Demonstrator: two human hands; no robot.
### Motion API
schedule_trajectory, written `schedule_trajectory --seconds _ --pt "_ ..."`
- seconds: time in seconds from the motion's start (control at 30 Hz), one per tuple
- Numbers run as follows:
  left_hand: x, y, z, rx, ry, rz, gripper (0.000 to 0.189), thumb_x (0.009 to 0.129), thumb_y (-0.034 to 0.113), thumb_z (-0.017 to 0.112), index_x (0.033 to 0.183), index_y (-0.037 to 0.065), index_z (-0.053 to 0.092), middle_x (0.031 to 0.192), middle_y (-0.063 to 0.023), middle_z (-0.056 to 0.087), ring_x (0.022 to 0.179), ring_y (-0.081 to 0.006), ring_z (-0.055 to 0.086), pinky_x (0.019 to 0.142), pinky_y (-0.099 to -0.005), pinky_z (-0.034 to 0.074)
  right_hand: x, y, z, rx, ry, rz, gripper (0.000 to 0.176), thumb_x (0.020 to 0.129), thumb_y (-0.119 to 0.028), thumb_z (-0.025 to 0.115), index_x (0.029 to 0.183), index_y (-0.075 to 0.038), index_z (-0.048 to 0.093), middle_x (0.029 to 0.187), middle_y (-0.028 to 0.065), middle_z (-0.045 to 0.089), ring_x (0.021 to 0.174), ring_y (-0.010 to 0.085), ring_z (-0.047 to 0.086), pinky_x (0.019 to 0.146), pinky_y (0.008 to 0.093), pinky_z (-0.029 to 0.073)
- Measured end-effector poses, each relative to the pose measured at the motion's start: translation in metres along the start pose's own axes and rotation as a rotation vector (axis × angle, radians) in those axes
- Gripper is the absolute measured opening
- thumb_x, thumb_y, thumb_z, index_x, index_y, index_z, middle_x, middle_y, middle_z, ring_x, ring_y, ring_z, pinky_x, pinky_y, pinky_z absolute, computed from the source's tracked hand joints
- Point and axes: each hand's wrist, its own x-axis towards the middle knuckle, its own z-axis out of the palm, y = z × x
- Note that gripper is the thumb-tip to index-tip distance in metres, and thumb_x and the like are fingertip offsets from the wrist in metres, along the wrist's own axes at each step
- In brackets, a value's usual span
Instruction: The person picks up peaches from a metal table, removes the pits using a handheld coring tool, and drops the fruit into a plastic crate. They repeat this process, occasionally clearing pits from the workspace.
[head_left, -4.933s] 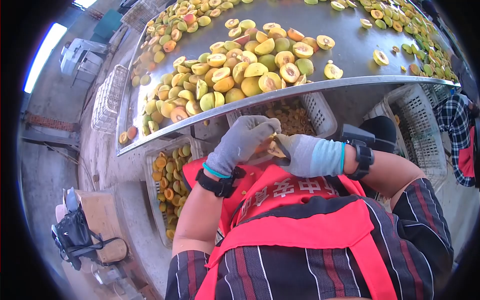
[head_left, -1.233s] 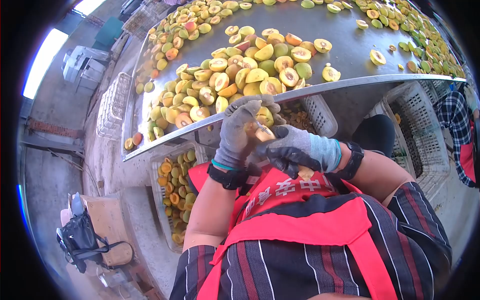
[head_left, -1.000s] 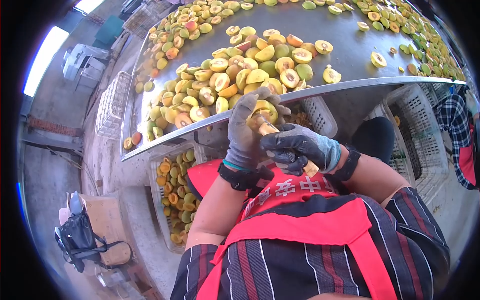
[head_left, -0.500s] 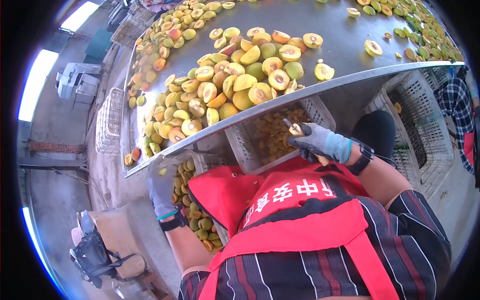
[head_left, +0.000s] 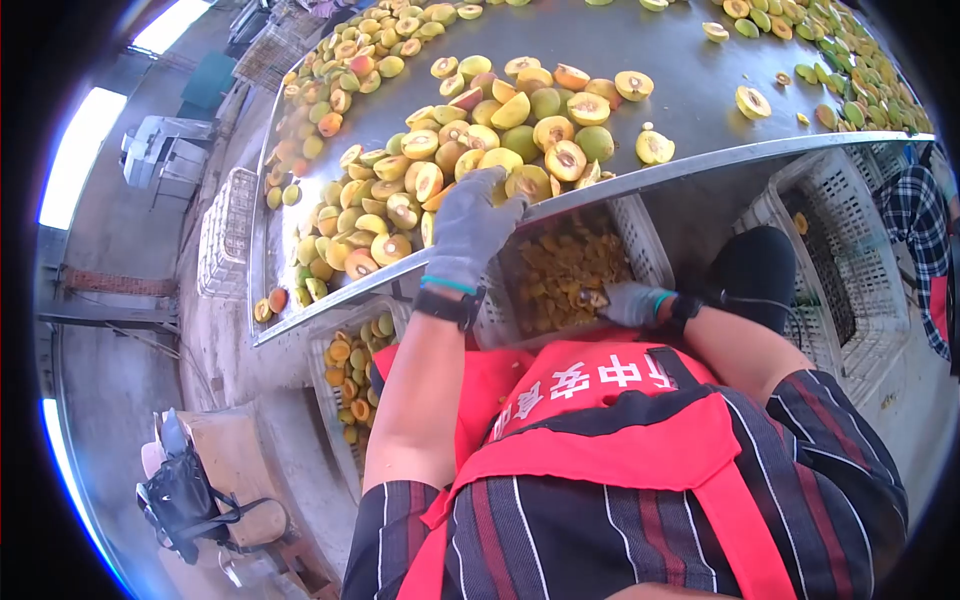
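Note:
My left hand (head_left: 470,230), in a grey glove, reaches over the table's edge to a pile of halved peaches (head_left: 420,145). Its thumb stands apart from the fingers, which touch fruit at the pile's front; the fingertips are partly hidden. My right hand (head_left: 632,303), gloved too, is low over a white crate (head_left: 640,240) of cut yellow fruit pieces (head_left: 565,265). Its fingers are closed round a small knife (head_left: 596,298), of which only a bit shows. Left of my apron, another crate (head_left: 322,375) holds halved peaches.
The metal table (head_left: 690,80) has a raised rim along my side. More halved fruit (head_left: 870,85) lies at its far right. White crates (head_left: 860,260) stand under the table to the right, near a person's plaid sleeve (head_left: 910,210). A black bag (head_left: 185,495) lies at lower left.
My left hand has moved up and right from the left crate to the pile on the table. My right hand has lowered to the crate of pieces, with the knife now mostly hidden.

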Motion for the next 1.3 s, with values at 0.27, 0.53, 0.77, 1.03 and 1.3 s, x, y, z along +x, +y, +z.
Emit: schedule_trajectory --seconds 0.27,0.53,0.77,1.03,1.3 --pt "0.037 0.008 0.018 0.492 -0.167 0.175 0.044 0.068 0.027 0.068 0.106 0.008 0.058 0.112 -0.0193 0.052 0.101 -0.0326 0.054 0.083 -0.0399 0.046 -0.006 -0.005 0.0 -0.075 -0.045 0.026 0.04 0.078 -0.035 0.051 0.094 0.0 0.064 0.095 0.0224 0.062 0.09 0.0371 0.059 0.079 0.0428 0.045" --pt "0.018 0.001 0.022 0.008 -0.023 -0.059 0.035 0.065 0.021 0.075 0.087 0.001 0.056 0.082 -0.0115 0.06 0.08 -0.0259 0.06 0.07 -0.0332 0.047 -0.061 -0.039 -0.067 0.496 0.276 0.045 0.031 0.082 -0.025 0.059 0.104 -0.002 0.056 0.088 0.0121 0.063 0.08 0.0228 0.063 0.069 0.0365 0.048" --pt "-0.037 0.013 0.006 -1.383 0.002 -0.273 0.013 0.079 0.001 0.063 0.087 0.007 0.054 0.081 -0.0061 0.061 0.074 -0.0164 0.064 0.067 -0.0282 0.054 -0.065 -0.091 -0.115 1.217 0.522 -0.374 0.033 0.083 -0.024 0.064 0.107 -0.006 0.051 0.078 0.0031 0.058 0.058 0.0103 0.055 0.041 0.0244 0.044" --pt "-0.076 0.027 0.027 -1.747 -0.161 -0.155 0.045 0.096 0.037 0.035 0.126 0.004 0.042 0.116 -0.0073 0.051 0.105 -0.0177 0.05 0.09 -0.0332 0.041 -0.063 -0.137 -0.08 1.525 0.437 -0.241 0.026 0.083 -0.023 0.064 0.102 -0.008 0.056 0.072 0.0021 0.06 0.053 0.0092 0.054 0.043 0.0241 0.043" --pt "-0.084 0.026 0.003 -1.783 -0.08 -0.373 0.047 0.095 0.042 0.033 0.118 0.003 0.046 0.104 -0.0102 0.057 0.093 -0.0198 0.057 0.081 -0.0315 0.046 -0.081 -0.131 -0.082 0.338 0.638 -0.393 0.032 0.082 -0.025 0.061 0.098 0.0 0.048 0.082 0.0255 0.058 0.08 0.0422 0.056 0.067 0.0424 0.046"
